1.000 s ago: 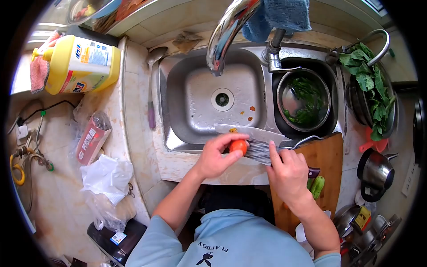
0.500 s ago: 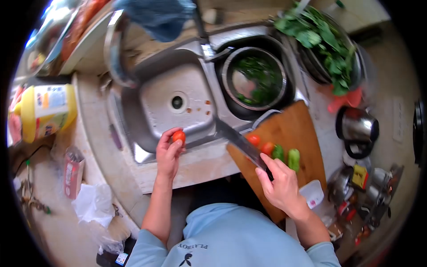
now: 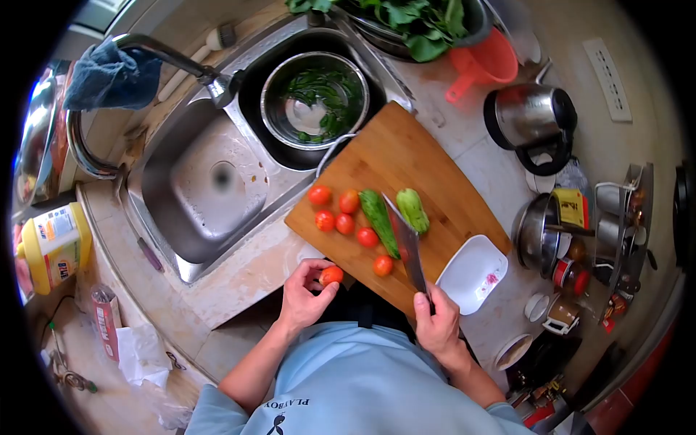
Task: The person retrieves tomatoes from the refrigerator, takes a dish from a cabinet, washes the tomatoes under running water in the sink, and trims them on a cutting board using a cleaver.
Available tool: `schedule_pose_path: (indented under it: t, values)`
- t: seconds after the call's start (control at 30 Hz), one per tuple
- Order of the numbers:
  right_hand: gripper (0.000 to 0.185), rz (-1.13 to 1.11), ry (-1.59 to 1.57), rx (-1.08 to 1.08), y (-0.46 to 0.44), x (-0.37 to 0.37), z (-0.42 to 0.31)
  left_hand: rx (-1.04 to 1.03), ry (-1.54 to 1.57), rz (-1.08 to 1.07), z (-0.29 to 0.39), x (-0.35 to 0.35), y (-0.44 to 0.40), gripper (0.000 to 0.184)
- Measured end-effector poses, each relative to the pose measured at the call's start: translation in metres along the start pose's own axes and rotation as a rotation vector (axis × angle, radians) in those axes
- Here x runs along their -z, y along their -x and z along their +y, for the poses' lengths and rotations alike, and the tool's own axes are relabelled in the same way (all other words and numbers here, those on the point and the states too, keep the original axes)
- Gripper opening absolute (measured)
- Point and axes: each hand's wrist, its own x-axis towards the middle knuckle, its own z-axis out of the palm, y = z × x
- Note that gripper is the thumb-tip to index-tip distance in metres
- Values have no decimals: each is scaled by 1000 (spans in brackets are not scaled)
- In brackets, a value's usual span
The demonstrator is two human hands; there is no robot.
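A small red tomato (image 3: 331, 275) is held between the fingers of my left hand (image 3: 302, 298), just off the near left edge of the wooden cutting board (image 3: 449, 188). My right hand (image 3: 438, 323) grips the handle of a kitchen knife (image 3: 409, 250), its blade pointing away from me over the board. Beside the blade lie a dark green cucumber piece (image 3: 378, 221) and a paler green one (image 3: 412, 210). Several tomatoes (image 3: 349, 201) sit on the left part of the board. A white dish (image 3: 473, 275) overlaps the board's right edge.
Left of the board is a steel sink (image 3: 196, 239); its second basin holds a metal bowl (image 3: 270, 109) with greens in water. A faucet (image 3: 90, 156) arches at the left. Leafy greens (image 3: 428, 22), a red colander (image 3: 487, 61) and a kettle (image 3: 533, 116) stand beyond the board.
The view has swung right, from the sink to the board. The knife has left the tomato in my left hand and is now over the board. Both hands still hold their items.
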Motion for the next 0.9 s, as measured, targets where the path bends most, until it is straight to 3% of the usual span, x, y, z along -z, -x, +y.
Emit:
schedule_pose_path:
  t: [0.23,0.5,0.63,0.9]
  values:
    - [20,-177,99,79,55,5,56,-147,-152,182,-28,-15,16,35]
    - [22,-185,305,34,57,17,81,-357,-142,266,-44,-60,13,51]
    - [20,-130,250,26,62,10,88,-684,-370,329,-51,-68,-9,42]
    - [25,-117,141,122,60,0,79,-859,-559,340,-55,-61,-17,45]
